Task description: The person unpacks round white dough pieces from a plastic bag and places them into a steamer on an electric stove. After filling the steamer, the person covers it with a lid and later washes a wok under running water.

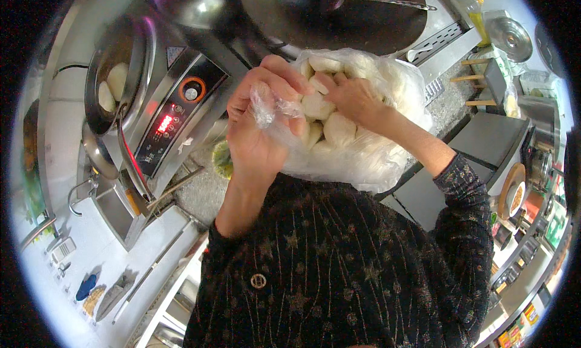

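Note:
My left hand (261, 116) is closed around the gathered edge of a clear plastic bag (381, 173), holding its mouth apart. Inside the bag lie several white, rounded bun-like pieces (340, 129). Reaching in from the right, my right hand (356, 98) has its fingers bent onto a white piece (316, 105) near the bag's opening. Whether those fingers grip it or only touch it cannot be made out. The bag is in front of my chest, just short of a large dark wok (363, 30).
A metal ladle (386, 2) rests across the large wok. To the left, a smaller wok (150, 44) holds two white pieces (118, 81), beside a lit cooker control panel (174, 114). A sink (118, 212) is at lower left. Grey stools (488, 137) stand at right.

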Motion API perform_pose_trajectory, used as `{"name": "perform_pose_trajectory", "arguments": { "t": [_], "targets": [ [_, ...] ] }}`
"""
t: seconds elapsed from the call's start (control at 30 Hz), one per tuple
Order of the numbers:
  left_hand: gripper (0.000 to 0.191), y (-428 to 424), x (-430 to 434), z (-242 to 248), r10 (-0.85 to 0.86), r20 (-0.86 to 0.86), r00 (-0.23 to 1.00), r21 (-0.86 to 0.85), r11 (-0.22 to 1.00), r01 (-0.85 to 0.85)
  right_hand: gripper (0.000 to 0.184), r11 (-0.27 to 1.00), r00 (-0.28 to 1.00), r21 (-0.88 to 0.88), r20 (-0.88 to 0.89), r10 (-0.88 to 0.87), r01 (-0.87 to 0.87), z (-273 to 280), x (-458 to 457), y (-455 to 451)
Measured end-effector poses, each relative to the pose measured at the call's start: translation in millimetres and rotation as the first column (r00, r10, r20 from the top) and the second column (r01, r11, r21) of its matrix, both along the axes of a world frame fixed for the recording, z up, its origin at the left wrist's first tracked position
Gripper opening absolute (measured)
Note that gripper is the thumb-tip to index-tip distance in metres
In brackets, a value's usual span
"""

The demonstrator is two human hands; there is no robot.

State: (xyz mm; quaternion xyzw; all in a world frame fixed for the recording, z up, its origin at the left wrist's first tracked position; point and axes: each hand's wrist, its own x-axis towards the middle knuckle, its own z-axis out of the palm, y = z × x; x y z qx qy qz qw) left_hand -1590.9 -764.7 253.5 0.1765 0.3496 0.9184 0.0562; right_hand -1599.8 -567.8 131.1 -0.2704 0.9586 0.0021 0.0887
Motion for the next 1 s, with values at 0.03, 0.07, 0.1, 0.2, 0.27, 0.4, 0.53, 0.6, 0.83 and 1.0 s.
{"name": "perform_pose_trajectory", "arguments": {
  "t": [0.03,0.07,0.1,0.2,0.27,0.4,0.53,0.6,0.83,1.0],
  "targets": [
    [0.033,-0.7,-0.4,-0.8,-0.005,-0.013,1.0,-0.002,1.0,0.005,0.056,1.0,1.0,0.003,-0.002,0.024,-0.024,0.2,-1.6,0.9],
    [0.033,-1.4,-1.3,-1.2,-0.007,-0.027,1.0,-0.008,1.0,0.007,0.056,0.993,0.966,-0.008,-0.235,0.111,-0.116,1.9,1.4,2.8],
    [0.033,-2.0,-1.7,-1.8,-0.006,-0.035,0.999,-0.013,1.0,0.005,0.057,0.994,0.962,-0.029,-0.256,0.095,-0.106,2.2,1.1,1.9],
    [0.033,-3.0,-0.8,-1.3,0.0,-0.037,0.999,-0.035,0.999,-0.002,0.06,0.982,0.991,-0.148,0.066,-0.113,0.121,5.7,4.3,-2.7],
    [0.034,-2.9,0.6,0.0,-0.026,-0.012,1.0,-0.05,0.998,0.025,0.063,0.98,0.983,-0.134,0.136,-0.127,0.145,8.5,3.3,-8.1],
    [0.036,-3.4,1.8,2.3,0.013,0.031,0.999,-0.07,0.997,-0.01,0.066,0.973,0.978,-0.182,0.178,-0.108,0.14,27.5,-2.5,-7.6],
    [0.039,-8.1,-3.0,-3.0,-0.006,0.046,0.999,0.036,0.999,0.005,0.063,0.8,0.95,-0.562,0.309,-0.034,0.212,85.3,4.0,19.4],
    [0.04,-10.9,-3.5,-5.7,-0.015,0.041,0.999,0.011,1.0,0.015,0.062,0.538,0.912,-0.785,0.405,0.067,0.309,125.5,7.4,31.1],
    [0.033,-6.8,3.9,-5.4,-0.09,0.02,0.996,-0.111,0.99,0.092,0.056,0.381,0.98,-0.914,0.182,0.074,0.141,226.5,-44.6,-28.5],
    [0.022,4.8,-1.8,-6.3,-0.194,-0.015,0.981,0.092,0.977,0.194,0.049,0.506,0.858,-0.698,-0.349,0.378,-0.507,236.5,-143.9,-185.2]
  ]
}}
